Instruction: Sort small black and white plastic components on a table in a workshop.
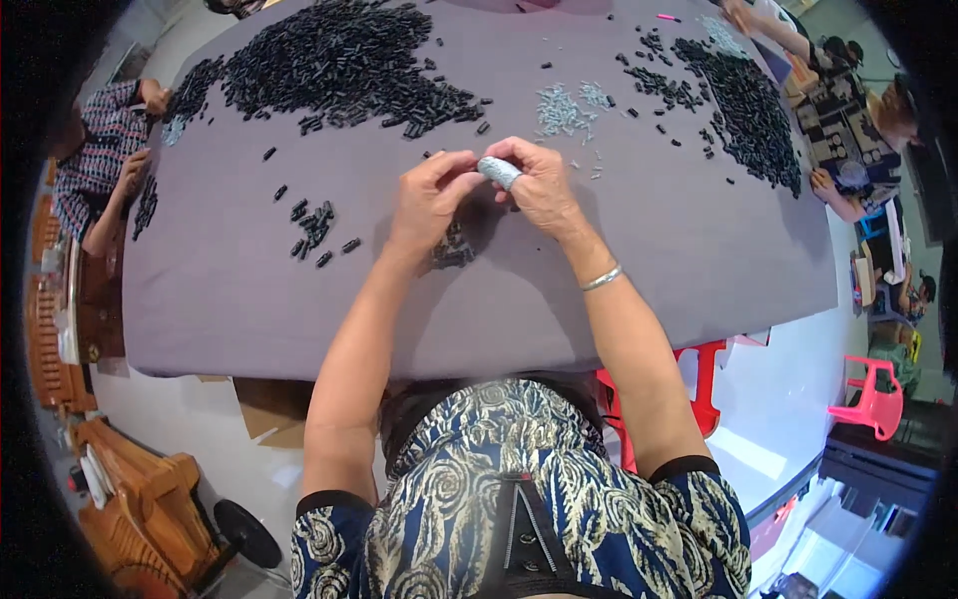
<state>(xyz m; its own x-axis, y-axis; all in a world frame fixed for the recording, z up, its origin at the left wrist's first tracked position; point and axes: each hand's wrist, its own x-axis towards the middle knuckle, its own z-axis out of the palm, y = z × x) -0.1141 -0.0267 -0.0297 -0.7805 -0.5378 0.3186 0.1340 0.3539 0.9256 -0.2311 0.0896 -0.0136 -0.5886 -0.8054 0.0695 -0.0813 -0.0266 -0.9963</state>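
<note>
My left hand and my right hand meet over the middle of the grey cloth-covered table. The fingers of both are pinched close together, and whatever they hold is hidden or too small to make out. A silvery-grey wrap covers my right thumb. Under my left wrist lies a partly hidden cluster of small black cylindrical pieces. More loose black pieces are scattered left of my left forearm. Beyond my right hand sits a loose heap of small pale grey pieces.
A large pile of black pieces spreads over the far left, another pile over the far right. One person works at the left edge, another at the right. Red stools and a wooden chair stand around the table.
</note>
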